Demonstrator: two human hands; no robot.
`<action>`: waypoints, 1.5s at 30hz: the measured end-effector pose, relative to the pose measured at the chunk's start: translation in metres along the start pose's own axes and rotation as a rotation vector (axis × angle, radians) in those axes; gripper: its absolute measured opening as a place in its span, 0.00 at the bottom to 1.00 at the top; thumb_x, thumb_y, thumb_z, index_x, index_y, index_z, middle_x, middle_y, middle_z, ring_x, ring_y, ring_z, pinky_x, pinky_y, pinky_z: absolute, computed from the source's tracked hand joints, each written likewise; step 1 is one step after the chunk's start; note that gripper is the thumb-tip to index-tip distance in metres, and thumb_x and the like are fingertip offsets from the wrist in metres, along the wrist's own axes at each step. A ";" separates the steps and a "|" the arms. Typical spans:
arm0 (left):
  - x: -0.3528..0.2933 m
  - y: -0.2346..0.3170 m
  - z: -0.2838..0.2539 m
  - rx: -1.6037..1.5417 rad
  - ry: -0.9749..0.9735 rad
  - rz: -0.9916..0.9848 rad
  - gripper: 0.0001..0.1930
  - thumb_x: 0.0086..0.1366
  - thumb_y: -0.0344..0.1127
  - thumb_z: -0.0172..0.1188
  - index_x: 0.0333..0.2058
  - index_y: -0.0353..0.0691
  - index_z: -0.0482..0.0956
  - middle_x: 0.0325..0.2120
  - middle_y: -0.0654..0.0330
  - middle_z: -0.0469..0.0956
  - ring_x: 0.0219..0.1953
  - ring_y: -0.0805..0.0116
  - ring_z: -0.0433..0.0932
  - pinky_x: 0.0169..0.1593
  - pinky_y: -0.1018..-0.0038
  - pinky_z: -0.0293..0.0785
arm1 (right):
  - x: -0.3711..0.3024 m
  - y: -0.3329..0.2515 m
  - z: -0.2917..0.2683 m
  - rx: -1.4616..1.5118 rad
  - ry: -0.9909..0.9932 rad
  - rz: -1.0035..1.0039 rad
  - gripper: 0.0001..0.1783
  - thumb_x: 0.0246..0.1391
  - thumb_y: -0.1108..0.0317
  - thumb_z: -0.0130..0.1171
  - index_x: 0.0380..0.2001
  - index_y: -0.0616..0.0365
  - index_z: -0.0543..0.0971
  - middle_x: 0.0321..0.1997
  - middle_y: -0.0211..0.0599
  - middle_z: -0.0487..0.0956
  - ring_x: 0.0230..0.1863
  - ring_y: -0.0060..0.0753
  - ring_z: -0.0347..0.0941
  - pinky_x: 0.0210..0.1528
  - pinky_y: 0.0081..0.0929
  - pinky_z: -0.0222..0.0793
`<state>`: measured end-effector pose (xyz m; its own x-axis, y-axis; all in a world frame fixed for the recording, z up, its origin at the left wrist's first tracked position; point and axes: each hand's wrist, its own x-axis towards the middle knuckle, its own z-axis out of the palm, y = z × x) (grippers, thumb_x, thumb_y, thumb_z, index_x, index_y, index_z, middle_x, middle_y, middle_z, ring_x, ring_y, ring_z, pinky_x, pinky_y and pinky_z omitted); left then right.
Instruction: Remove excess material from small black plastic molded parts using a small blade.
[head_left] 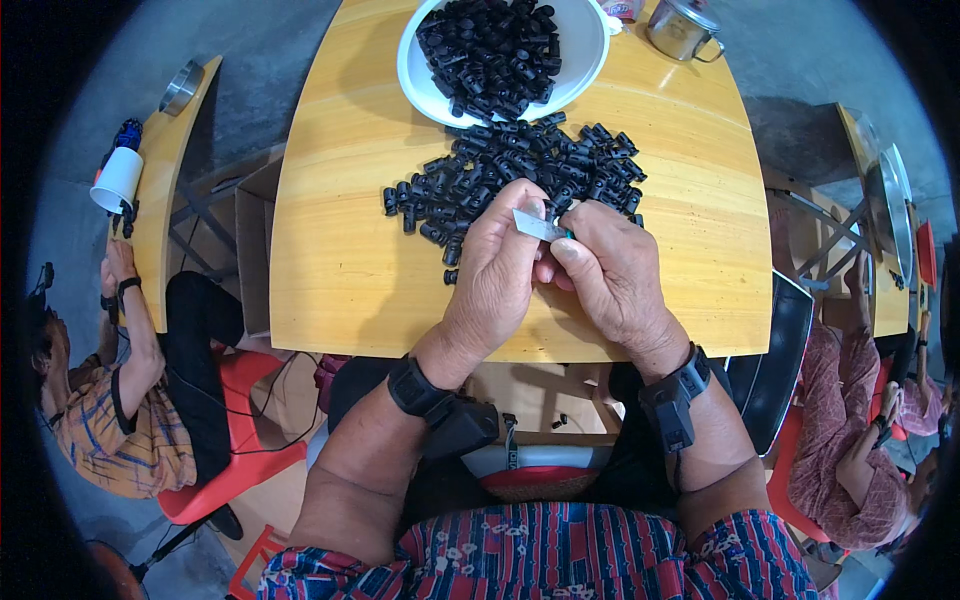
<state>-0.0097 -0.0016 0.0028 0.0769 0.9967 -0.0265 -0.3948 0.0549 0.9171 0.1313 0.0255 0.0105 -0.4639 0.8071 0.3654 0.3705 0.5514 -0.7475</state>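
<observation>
Both my hands meet over the wooden table, in front of a pile of small black cylindrical plastic pieces [530, 165] that look like cord locks. My right hand [620, 270] is closed round a small knife [533, 225]. Its wide, slanted blade points left, and a bit of green shows by the thumb. My left hand [495, 260] is closed too, its thumb beside the blade tip. Whatever its fingers hold is hidden by the hands and blade.
At the table's far side a white basin [585, 45] holds many more black pieces. A metal mug [684, 30] stands at the far right. On the left, a person sits at another table with a white cup [117, 178]; other people sit to the right.
</observation>
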 end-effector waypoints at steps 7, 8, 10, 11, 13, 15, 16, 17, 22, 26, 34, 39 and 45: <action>-0.001 0.000 -0.001 -0.016 -0.003 -0.014 0.12 0.72 0.43 0.40 0.33 0.43 0.66 0.22 0.72 0.61 0.24 0.85 0.60 0.27 0.86 0.61 | 0.002 -0.001 0.001 -0.016 0.032 0.012 0.14 0.57 0.61 0.52 0.23 0.59 0.70 0.19 0.41 0.67 0.23 0.43 0.67 0.26 0.35 0.63; -0.002 -0.001 -0.001 -0.087 -0.027 -0.016 0.12 0.72 0.42 0.40 0.33 0.43 0.66 0.22 0.71 0.60 0.24 0.84 0.61 0.28 0.85 0.63 | 0.003 0.000 0.000 -0.018 0.050 -0.003 0.13 0.57 0.62 0.52 0.23 0.60 0.71 0.19 0.40 0.67 0.22 0.40 0.67 0.25 0.33 0.64; -0.003 -0.003 0.000 -0.158 -0.050 -0.017 0.11 0.72 0.42 0.39 0.34 0.43 0.66 0.22 0.71 0.60 0.24 0.83 0.61 0.29 0.84 0.66 | 0.001 -0.001 0.001 -0.020 0.068 -0.018 0.13 0.57 0.63 0.52 0.24 0.60 0.71 0.19 0.39 0.68 0.21 0.38 0.67 0.25 0.31 0.64; -0.003 -0.004 -0.001 -0.162 -0.060 -0.023 0.11 0.72 0.42 0.39 0.34 0.43 0.66 0.22 0.70 0.60 0.24 0.82 0.62 0.29 0.82 0.69 | -0.002 -0.004 0.001 0.178 0.046 0.117 0.13 0.58 0.64 0.50 0.24 0.61 0.71 0.20 0.37 0.70 0.20 0.33 0.67 0.24 0.28 0.64; -0.003 -0.003 0.001 -0.164 -0.069 -0.028 0.11 0.72 0.42 0.39 0.35 0.43 0.65 0.22 0.70 0.60 0.24 0.81 0.63 0.30 0.80 0.71 | -0.003 -0.007 0.001 0.378 0.022 0.252 0.13 0.59 0.65 0.49 0.24 0.62 0.72 0.20 0.35 0.71 0.18 0.28 0.67 0.23 0.25 0.64; -0.004 0.002 0.004 -0.253 -0.024 -0.086 0.12 0.72 0.43 0.38 0.35 0.43 0.65 0.22 0.70 0.60 0.24 0.80 0.63 0.29 0.78 0.73 | -0.003 -0.009 0.001 0.596 0.043 0.226 0.14 0.60 0.65 0.47 0.25 0.63 0.72 0.22 0.33 0.73 0.19 0.21 0.67 0.22 0.20 0.64; -0.004 0.003 0.004 -0.253 -0.023 -0.085 0.12 0.72 0.43 0.38 0.35 0.43 0.65 0.22 0.70 0.60 0.24 0.80 0.63 0.29 0.78 0.73 | -0.002 -0.009 0.000 0.596 0.043 0.225 0.14 0.60 0.65 0.47 0.25 0.63 0.72 0.22 0.33 0.73 0.19 0.21 0.67 0.22 0.20 0.64; -0.003 0.003 0.002 -0.262 -0.018 -0.091 0.13 0.72 0.44 0.38 0.35 0.43 0.65 0.22 0.70 0.60 0.24 0.80 0.63 0.29 0.78 0.72 | -0.002 -0.008 0.000 0.608 0.039 0.208 0.14 0.61 0.64 0.46 0.26 0.64 0.72 0.22 0.33 0.74 0.20 0.20 0.68 0.23 0.19 0.64; -0.002 -0.001 -0.001 -0.299 0.006 -0.089 0.14 0.72 0.45 0.39 0.36 0.42 0.66 0.21 0.69 0.59 0.24 0.79 0.64 0.29 0.77 0.72 | -0.004 -0.012 0.004 0.700 0.116 0.200 0.13 0.59 0.64 0.51 0.27 0.64 0.72 0.24 0.32 0.74 0.21 0.19 0.70 0.24 0.19 0.66; -0.002 -0.002 0.002 -0.287 0.000 -0.058 0.13 0.72 0.45 0.38 0.36 0.42 0.66 0.23 0.69 0.63 0.25 0.81 0.65 0.29 0.81 0.69 | -0.005 -0.008 0.006 0.307 0.182 0.079 0.11 0.47 0.71 0.62 0.36 0.59 0.76 0.25 0.34 0.75 0.22 0.26 0.71 0.24 0.22 0.67; 0.000 -0.010 0.002 -0.237 0.083 0.015 0.13 0.72 0.44 0.37 0.36 0.43 0.66 0.25 0.70 0.69 0.25 0.87 0.65 0.26 0.88 0.63 | -0.005 -0.005 0.010 -0.080 0.213 -0.194 0.26 0.37 0.75 0.66 0.45 0.50 0.79 0.18 0.33 0.67 0.19 0.32 0.66 0.21 0.26 0.64; 0.000 -0.007 0.003 -0.267 0.095 -0.010 0.13 0.73 0.44 0.38 0.35 0.44 0.66 0.25 0.70 0.68 0.26 0.87 0.66 0.27 0.88 0.63 | -0.005 -0.005 0.011 -0.065 0.239 -0.207 0.26 0.37 0.76 0.66 0.46 0.49 0.79 0.19 0.33 0.68 0.19 0.32 0.66 0.21 0.26 0.64; -0.002 -0.004 0.004 -0.233 0.099 -0.009 0.12 0.72 0.43 0.39 0.33 0.44 0.66 0.25 0.71 0.68 0.26 0.87 0.65 0.27 0.88 0.63 | -0.005 -0.008 0.010 -0.066 0.244 -0.181 0.26 0.37 0.76 0.65 0.46 0.50 0.79 0.19 0.32 0.70 0.20 0.31 0.67 0.22 0.25 0.65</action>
<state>-0.0047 -0.0037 0.0009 -0.0043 0.9965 -0.0833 -0.5956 0.0644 0.8007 0.1225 0.0148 0.0092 -0.3229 0.7170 0.6177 0.3546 0.6968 -0.6234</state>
